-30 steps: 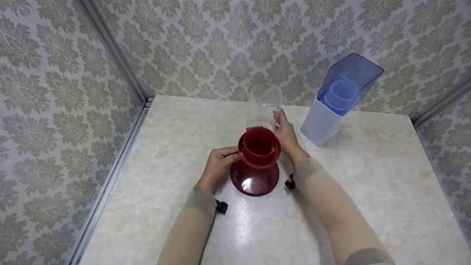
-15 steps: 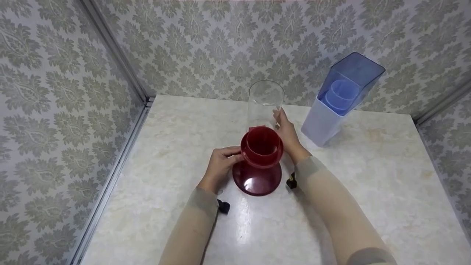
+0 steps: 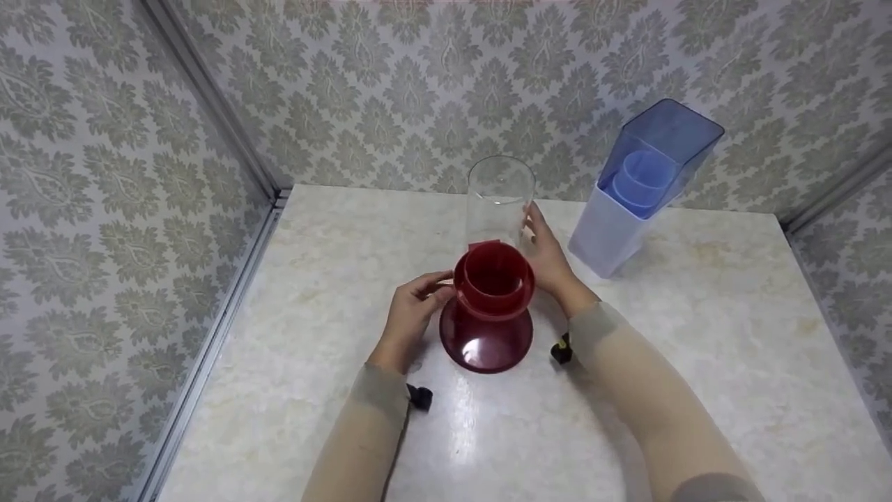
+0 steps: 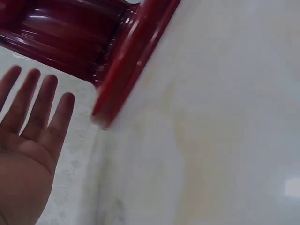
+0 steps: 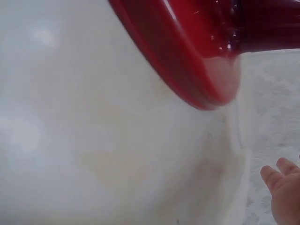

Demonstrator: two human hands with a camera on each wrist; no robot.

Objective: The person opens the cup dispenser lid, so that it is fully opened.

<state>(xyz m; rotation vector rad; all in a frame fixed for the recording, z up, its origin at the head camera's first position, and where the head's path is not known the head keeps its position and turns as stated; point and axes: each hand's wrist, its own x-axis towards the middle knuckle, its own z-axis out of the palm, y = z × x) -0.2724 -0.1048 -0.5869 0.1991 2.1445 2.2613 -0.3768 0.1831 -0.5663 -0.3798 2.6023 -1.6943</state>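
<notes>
A glossy red stand (image 3: 488, 345) with a wide round base and a cup-shaped red top (image 3: 495, 279) stands upright mid-table. Just behind it rises a clear cylinder (image 3: 500, 216) with an uncovered rim. My left hand (image 3: 411, 314) is at the left of the red top, fingertips close to its edge; in the left wrist view its fingers (image 4: 57, 126) are straight and spread, beside the red stem. My right hand (image 3: 547, 258) lies along the right of the clear cylinder, its fingers relaxed near the wall. Only part of that hand (image 5: 287, 199) shows in the right wrist view.
To the right stands a tall frosted white box (image 3: 605, 233) with a tinted blue upper part (image 3: 679, 129) and a blue cup-like piece (image 3: 644, 181) inside. Patterned wall panels (image 3: 390, 90) border the marbled table (image 3: 334, 237) at the back and sides.
My left fingers have loosened and come away from the red top's edge. My right hand has opened out slightly, its wrist shifting right. The stand and cylinder stay in place.
</notes>
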